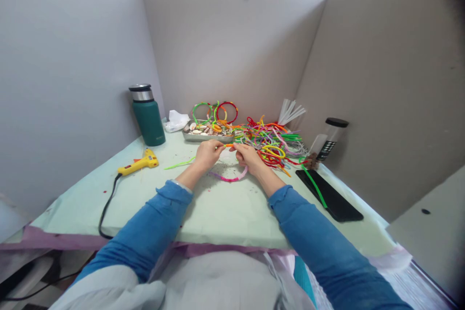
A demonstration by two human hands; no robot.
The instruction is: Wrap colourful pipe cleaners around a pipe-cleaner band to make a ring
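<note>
My left hand [209, 155] and my right hand [247, 157] meet over the middle of the table, fingers closed. Between their fingertips runs a short orange stretch of pipe cleaner [228, 145], pinched from both sides. Below, a curved pink and purple pipe cleaner [229, 180] hangs or lies in an arc between my wrists. Whether it joins the orange stretch is hidden by my hands. Beside my left wrist lies a lime green pipe cleaner [179, 164]. A heap of many-coloured pipe cleaners [271, 136] spreads just beyond my right hand.
A metal tray [207, 138] of shells stands behind my hands, with pipe-cleaner rings [227, 103] at its back. Left are a yellow glue gun [140, 163] and a green bottle [148, 118]. Right are glue sticks [290, 112], a clear bottle [329, 140] and a black slab [336, 198].
</note>
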